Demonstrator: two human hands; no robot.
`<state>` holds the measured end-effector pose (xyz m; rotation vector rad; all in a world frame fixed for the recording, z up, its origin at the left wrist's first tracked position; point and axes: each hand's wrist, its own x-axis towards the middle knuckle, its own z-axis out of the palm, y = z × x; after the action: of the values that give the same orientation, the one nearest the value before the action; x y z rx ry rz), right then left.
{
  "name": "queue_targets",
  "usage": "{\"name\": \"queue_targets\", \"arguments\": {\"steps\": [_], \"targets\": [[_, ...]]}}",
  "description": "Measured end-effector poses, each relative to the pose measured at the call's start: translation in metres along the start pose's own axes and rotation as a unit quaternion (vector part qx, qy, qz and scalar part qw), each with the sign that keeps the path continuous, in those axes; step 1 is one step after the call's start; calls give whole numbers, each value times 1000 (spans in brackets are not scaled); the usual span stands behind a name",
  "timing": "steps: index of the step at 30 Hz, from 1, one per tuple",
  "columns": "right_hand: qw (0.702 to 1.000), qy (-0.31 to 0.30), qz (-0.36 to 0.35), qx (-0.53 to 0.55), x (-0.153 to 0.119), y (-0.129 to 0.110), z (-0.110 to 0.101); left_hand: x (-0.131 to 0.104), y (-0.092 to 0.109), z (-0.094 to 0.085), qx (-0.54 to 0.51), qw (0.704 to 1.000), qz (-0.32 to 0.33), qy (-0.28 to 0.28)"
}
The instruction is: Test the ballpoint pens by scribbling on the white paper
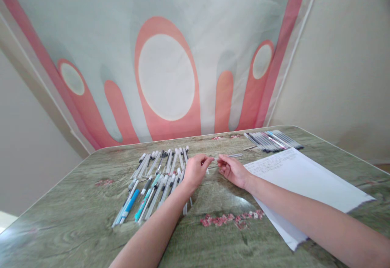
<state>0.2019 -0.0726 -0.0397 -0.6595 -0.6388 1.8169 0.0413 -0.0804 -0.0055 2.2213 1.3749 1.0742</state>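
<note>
Head view: bare hands nearly fingertip to fingertip

Left hand has thumb and forefinger pinched, right hand curls its fingers; what they grip is too small to tell. A slender rod shows at the right hand's 12 o'clock, pens at the left's 8, paper at the right's 3.

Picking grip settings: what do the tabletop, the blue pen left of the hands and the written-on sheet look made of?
Tabletop: wood or wood-look laminate, slightly glossy; grain lines, soft glare.
Blue pen: probably smooth plastic, judging by its even, saturated colour.
Sheet: paper, matte white; ragged edge, faint writing.
</note>
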Motion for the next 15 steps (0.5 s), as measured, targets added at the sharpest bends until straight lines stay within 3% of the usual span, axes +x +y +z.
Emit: {"name": "queue_targets", "arguments": {"steps": [7, 15], "targets": [[1000, 6, 6, 9, 2, 0, -2, -2, 3, -3, -2, 997, 71, -2], [1000, 1, 9, -1, 1, 0, -2, 0, 3, 0, 33, 999, -5, -27]]}}
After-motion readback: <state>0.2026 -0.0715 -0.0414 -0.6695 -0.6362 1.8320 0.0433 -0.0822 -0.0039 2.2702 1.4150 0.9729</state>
